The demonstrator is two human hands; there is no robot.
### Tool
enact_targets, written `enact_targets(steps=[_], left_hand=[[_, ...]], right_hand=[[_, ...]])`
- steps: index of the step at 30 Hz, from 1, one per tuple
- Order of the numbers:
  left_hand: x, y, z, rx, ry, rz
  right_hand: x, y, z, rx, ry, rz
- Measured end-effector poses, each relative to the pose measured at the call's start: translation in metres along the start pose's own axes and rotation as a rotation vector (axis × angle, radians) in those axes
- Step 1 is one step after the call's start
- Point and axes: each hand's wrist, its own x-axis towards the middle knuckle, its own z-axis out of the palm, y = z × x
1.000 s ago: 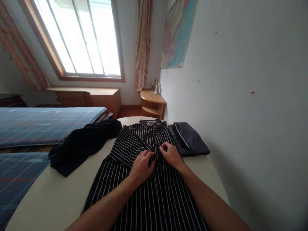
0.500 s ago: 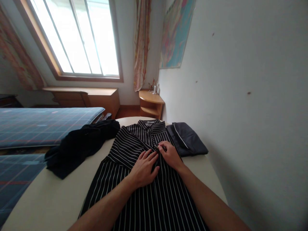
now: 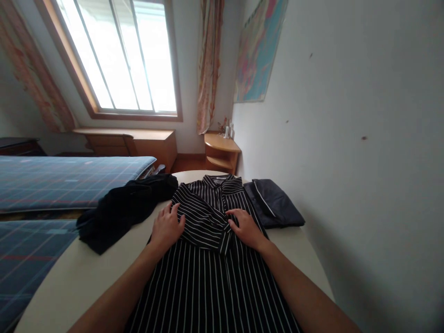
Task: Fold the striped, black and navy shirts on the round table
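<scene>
A black, white-striped cloth shirt (image 3: 215,282) lay beneath the person's fingers on a pale, round-edged table (image 3: 93,277), one sleeve (image 3: 199,224) folded across its front. The left hand (image 3: 166,226) had its fingers spread on that sleeve's outer side, the right hand (image 3: 246,229) its thumb and forefinger narrowly parted beside the cuff (image 3: 225,243). Left of the left fingers sprawled a crumpled black garment (image 3: 125,210); right of the right ones, a folded dark-grey cloth (image 3: 279,203).

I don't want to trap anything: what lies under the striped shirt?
The pale table shows past both sides of the striped shirt and supports it. The part directly beneath is covered, so whether anything else lies there cannot be seen.
</scene>
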Motion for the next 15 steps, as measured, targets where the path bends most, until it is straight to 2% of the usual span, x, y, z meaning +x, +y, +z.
enact_targets(steps=[3, 6, 10, 15], left_hand=[[-0.006, -0.033, -0.004, 0.017, -0.035, -0.038], [-0.011, -0.054, -0.003, -0.143, -0.077, -0.019], [-0.011, -0.063, 0.001, -0.334, -0.116, -0.039], [-0.011, -0.061, -0.004, -0.379, -0.147, -0.121]], right_hand=[[0.0, 0.0, 0.001, -0.064, -0.039, 0.015], [0.001, -0.002, 0.0, -0.135, -0.098, 0.034], [-0.002, -0.007, -0.004, -0.202, -0.134, 0.018], [-0.004, -0.011, -0.004, -0.253, -0.202, -0.021]])
